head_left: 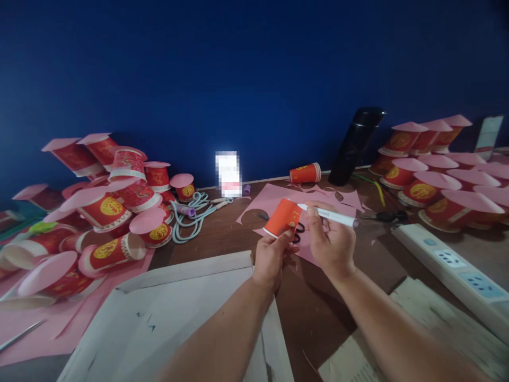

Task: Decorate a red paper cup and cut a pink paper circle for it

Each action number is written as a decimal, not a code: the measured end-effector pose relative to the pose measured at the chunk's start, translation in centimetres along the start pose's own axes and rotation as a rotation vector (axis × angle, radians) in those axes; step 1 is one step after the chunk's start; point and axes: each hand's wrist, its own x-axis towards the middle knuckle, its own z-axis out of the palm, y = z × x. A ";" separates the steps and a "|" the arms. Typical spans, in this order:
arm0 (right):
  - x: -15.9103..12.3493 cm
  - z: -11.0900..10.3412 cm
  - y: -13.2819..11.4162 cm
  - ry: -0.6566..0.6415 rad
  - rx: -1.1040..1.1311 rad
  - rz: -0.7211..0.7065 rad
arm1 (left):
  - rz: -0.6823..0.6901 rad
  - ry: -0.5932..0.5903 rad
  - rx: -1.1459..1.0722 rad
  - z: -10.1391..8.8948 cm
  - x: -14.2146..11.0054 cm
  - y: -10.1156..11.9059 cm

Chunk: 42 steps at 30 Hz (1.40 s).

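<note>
My left hand (272, 260) is closed around the rim end of a red paper cup (280, 216), which it holds tilted above the table. In my right hand (332, 239) is a white marker pen (336, 216), gripped between thumb and fingers. Its tip points at the base end of the cup and appears to touch or nearly touch it. Behind and below the cup lie cut sheets of pink paper (260, 199). Dark scissors handles (298, 232) show partly between my hands, the rest mostly hidden by the cup.
Many red cups topped with pink discs stand at left (104, 208) and at right (423, 188). A black flask (355, 146) leans at the wall by stacked cups (305, 173). Nearby are a cable (189, 223), a lit phone (229, 175), a power strip (453, 265) and a white box lid (167, 318).
</note>
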 end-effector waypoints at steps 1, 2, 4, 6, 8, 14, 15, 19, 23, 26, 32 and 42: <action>0.0 0.0 0.0 0.002 0.000 -0.002 | 0.000 0.000 -0.002 0.0 0.0 0.0; 0.0 0.0 0.0 0.003 0.003 -0.003 | 0.001 -0.001 -0.004 0.0 0.0 0.0; 0.0 -0.1 -0.1 0.000 0.006 -0.002 | 0.002 -0.007 -0.012 -0.1 0.0 -0.1; 0.0 -0.1 -0.1 -0.002 0.000 0.002 | 0.008 -0.017 -0.021 -0.2 0.0 -0.1; 0.0 -0.1 -0.2 0.004 -0.007 0.001 | 0.022 -0.024 -0.029 -0.3 0.0 -0.2; -0.1 0.0 0.0 -0.005 0.020 0.007 | 0.086 -0.030 -0.035 -0.2 0.2 -0.2; -0.2 0.0 0.0 -0.009 0.035 0.002 | 0.087 -0.020 -0.029 -0.2 0.2 -0.3; -0.4 0.2 0.1 -0.037 0.114 -0.036 | 0.075 0.006 0.029 -0.2 0.2 -0.4; -0.4 0.2 -0.2 -0.055 0.140 -0.075 | 0.097 -0.007 0.052 -0.3 0.2 -0.5; -0.4 0.1 -0.5 -0.058 0.131 -0.117 | 0.091 -0.014 0.036 -0.4 0.4 -0.6; -0.5 0.3 -0.6 -0.094 0.148 -0.140 | 0.092 -0.030 0.007 -0.3 0.3 -0.6; -0.5 0.3 -0.5 -0.102 0.134 -0.091 | 0.088 -0.013 -0.016 -0.4 0.4 -0.4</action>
